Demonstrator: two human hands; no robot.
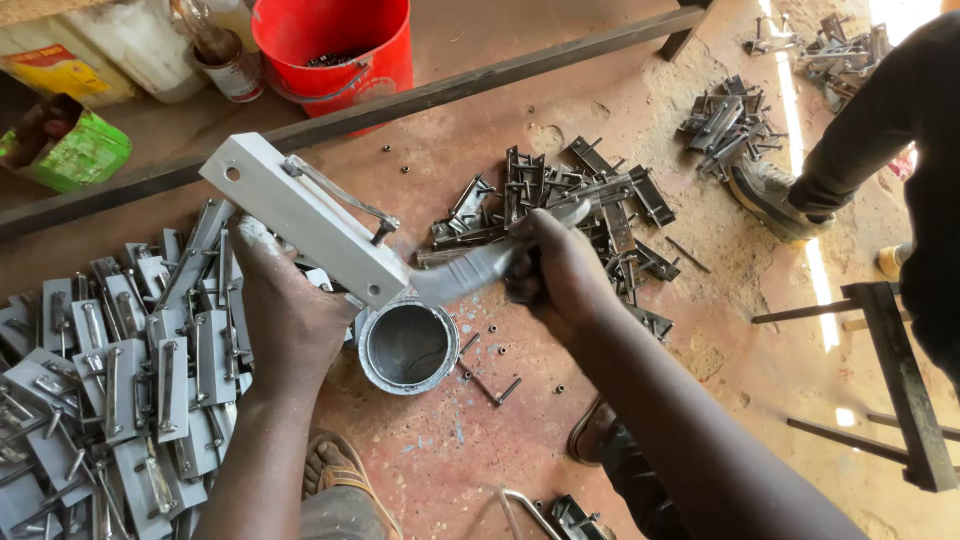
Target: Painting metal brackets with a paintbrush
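The left hand [285,300] grips a grey-painted latch plate [300,215] tilted above the paint tin [408,346]; the right hand's [560,275] fingers close round a brush [470,272]. Wet paint may drip onto the floor [600,420], or smear under the gripping fingers.

We cannot see the paintbrush [470,272] bristles clearly — they blur at the grey latch plate [300,215]. At three o'clock, another person [880,130] is cut off by the edge — only leg and shoe show.
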